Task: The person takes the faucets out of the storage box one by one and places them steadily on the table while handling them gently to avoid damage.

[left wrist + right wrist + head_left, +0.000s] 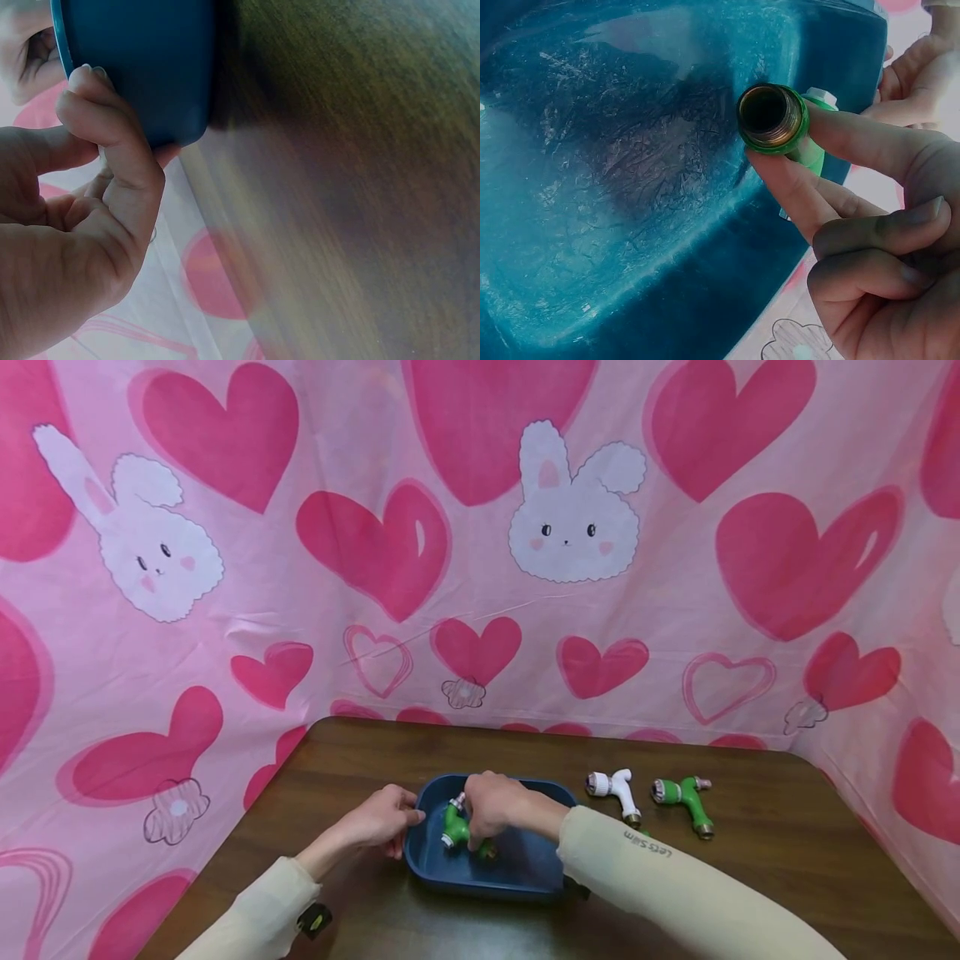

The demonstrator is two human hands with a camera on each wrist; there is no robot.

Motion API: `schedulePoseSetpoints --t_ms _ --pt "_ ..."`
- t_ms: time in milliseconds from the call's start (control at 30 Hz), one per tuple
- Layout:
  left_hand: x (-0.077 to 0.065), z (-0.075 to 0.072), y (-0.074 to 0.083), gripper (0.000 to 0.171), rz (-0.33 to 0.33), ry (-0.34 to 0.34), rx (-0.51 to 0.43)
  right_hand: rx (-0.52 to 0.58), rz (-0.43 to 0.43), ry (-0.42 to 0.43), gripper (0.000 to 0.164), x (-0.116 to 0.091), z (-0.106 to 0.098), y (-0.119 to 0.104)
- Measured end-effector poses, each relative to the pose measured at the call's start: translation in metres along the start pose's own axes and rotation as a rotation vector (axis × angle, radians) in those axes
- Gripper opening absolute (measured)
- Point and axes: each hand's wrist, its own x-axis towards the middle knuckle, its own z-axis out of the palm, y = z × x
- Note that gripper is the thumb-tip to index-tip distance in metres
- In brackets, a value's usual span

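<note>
A green tap (454,833) with a brass threaded end is pinched between the thumb and fingers of my right hand (491,806), inside the blue basin (525,864). In the right wrist view the tap's open threaded mouth (771,120) faces the camera, over the basin's wall. My left hand (378,822) grips the basin's left rim, thumb on the inner side and fingers outside. The left wrist view shows those fingers (124,161) bent against the basin's outer wall (146,60).
On the wooden table (360,902), right of the basin, lie a white tap (619,789) and another green tap (688,797). A bit of green (645,833) peeks out beside the right sleeve. A pink heart-and-rabbit cloth (480,593) hangs behind and along the sides.
</note>
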Motion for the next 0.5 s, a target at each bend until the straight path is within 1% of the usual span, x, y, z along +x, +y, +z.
schedulePoseSetpoints --t_ms 333,500 --pt "0.0015 0.0003 -0.0009 0.021 -0.009 0.008 -0.008 0.003 -0.009 0.018 0.023 -0.0047 -0.0038 0.005" --pt "0.0006 0.0006 -0.0005 0.022 -0.007 0.007 -0.001 0.011 -0.01 0.021 0.024 -0.0082 -0.0034 0.0071"
